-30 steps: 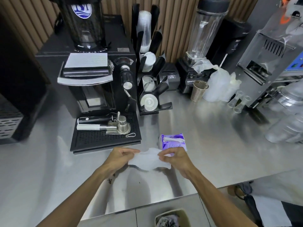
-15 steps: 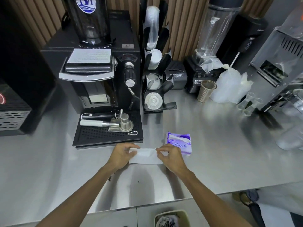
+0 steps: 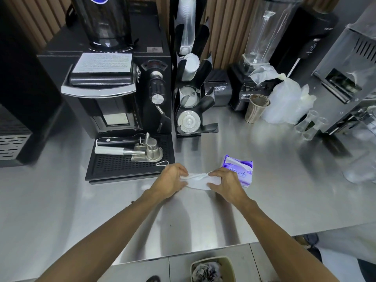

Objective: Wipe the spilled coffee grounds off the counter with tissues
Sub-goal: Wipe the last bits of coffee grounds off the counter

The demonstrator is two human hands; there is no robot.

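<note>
Since the last frame I note the tissue (image 3: 198, 181) bunched narrower. Left hand (image 3: 169, 180) and right hand (image 3: 225, 185) pinch its ends, fingers curled, over the counter (image 3: 284, 180), beside the pack (image 3: 241, 166).

A crumpled white tissue (image 3: 198, 181) is held over a steel counter (image 3: 274, 196), one end pinched by the left hand (image 3: 171, 180) and the other by the right hand (image 3: 227, 185). A purple tissue pack (image 3: 240, 167) is seen just behind the right hand. A black drip tray (image 3: 122, 167) lies beside the left hand. Dark specks (image 3: 170, 225) are scattered nearer the counter's edge.
</note>
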